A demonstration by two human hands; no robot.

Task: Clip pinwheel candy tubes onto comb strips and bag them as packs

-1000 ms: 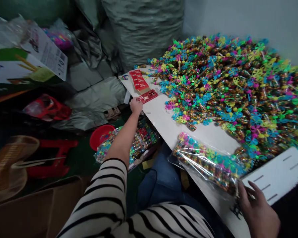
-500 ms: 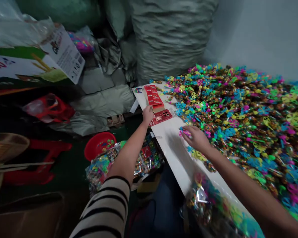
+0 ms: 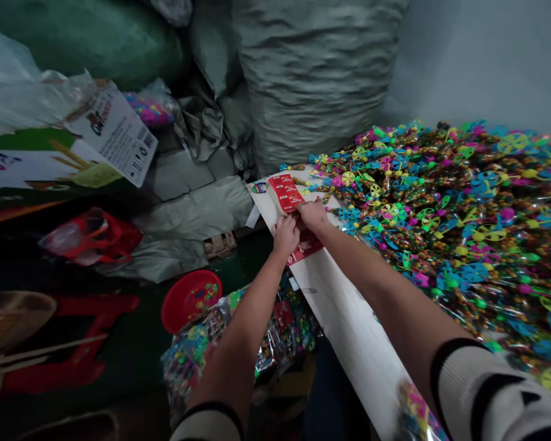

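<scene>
A strip-like stack of red printed cards [image 3: 284, 190] lies near the far end of the white tabletop [image 3: 344, 324]. My left hand [image 3: 286, 235] is closed at the stack's near end, fingers curled on the cards' edge. Close beside it, my right hand [image 3: 313, 215] pinches the same end from the right; its fingertips are partly hidden. Below both hands lies a phone in a red case [image 3: 305, 246], partly covered by my right hand and wrist. To the right spreads a large heap of candy-filled tubes with colourful plastic wheel tops [image 3: 441, 196].
Left of the table are a red basin [image 3: 174, 306] with small pieces, a clear bag of packed toys [image 3: 197, 355] and a red stool [image 3: 73, 343]. Large grey-green sacks [image 3: 316, 79] stand behind; a printed carton [image 3: 114, 135] is at upper left.
My right hand has moved from the heap's near edge, up and left to the red cards. The left hand stays at the cards. The filled bag at the bottom has mostly left view.
</scene>
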